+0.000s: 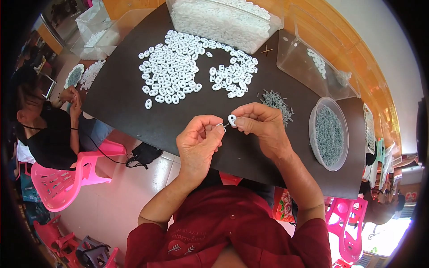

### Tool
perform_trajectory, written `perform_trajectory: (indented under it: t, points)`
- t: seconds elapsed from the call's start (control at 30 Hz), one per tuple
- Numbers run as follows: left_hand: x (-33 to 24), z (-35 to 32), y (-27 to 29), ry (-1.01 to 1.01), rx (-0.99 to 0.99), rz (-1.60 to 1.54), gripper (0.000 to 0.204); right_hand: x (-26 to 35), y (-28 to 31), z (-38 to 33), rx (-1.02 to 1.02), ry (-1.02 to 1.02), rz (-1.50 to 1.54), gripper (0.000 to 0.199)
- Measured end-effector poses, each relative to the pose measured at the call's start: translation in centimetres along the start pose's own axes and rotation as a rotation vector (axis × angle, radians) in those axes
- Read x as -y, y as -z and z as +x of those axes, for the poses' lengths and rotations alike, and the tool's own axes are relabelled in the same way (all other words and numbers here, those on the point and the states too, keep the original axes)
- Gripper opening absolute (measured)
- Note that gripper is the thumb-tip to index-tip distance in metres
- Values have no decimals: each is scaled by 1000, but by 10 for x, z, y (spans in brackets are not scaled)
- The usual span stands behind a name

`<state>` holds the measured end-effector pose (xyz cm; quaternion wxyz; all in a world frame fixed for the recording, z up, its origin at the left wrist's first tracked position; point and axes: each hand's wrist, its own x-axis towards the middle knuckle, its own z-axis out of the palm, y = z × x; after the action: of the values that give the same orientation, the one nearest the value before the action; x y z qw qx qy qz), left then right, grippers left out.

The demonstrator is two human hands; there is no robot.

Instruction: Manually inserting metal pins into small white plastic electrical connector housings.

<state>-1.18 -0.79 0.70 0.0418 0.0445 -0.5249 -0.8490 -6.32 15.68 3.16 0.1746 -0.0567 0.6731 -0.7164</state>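
Over the dark table (123, 80) (pink chair (82, 169) nearby), left hand (198, 145) and right hand (264, 129) pinch white pieces (232, 119).

I have the left forearm (165, 201) slanting inward and the left hand (196, 143) curled, its thumb pressed to the bent fingers (206, 121). I angle the right forearm (300, 181) in too; the right hand (267, 129) pinches, its fingertips near the left's.
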Motion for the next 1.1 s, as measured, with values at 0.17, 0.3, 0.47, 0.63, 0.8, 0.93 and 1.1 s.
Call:
perform_trajectory:
  t: [0.17, 0.3, 0.47, 0.63, 0.8, 0.93, 1.1]
  points:
    - [2, -2, -1, -31, -14, 5, 11, 0, -8, -5, -4, 40, 58, 17]
    - [2, -4, -1, -15, -20, 9, 11, -1, -8, -6, -10, 62, 52, 17]
    - [5, -4, 0, -21, -22, 2, 12, -1, -9, -6, -1, 71, 41, 17]
    - [5, -4, 1, -19, -33, 32, 12, -4, -10, -4, 9, 89, 15, 16]
    - [8, -2, 1, -28, -37, 29, 12, -5, -10, -2, -16, 104, -94, 16]
    - [8, -3, 2, -34, -36, 21, 11, -4, -10, 0, -1, 100, -105, 15]
    - [6, -1, 1, -22, -31, 22, 11, -3, -13, 1, 15, 66, -53, 14]
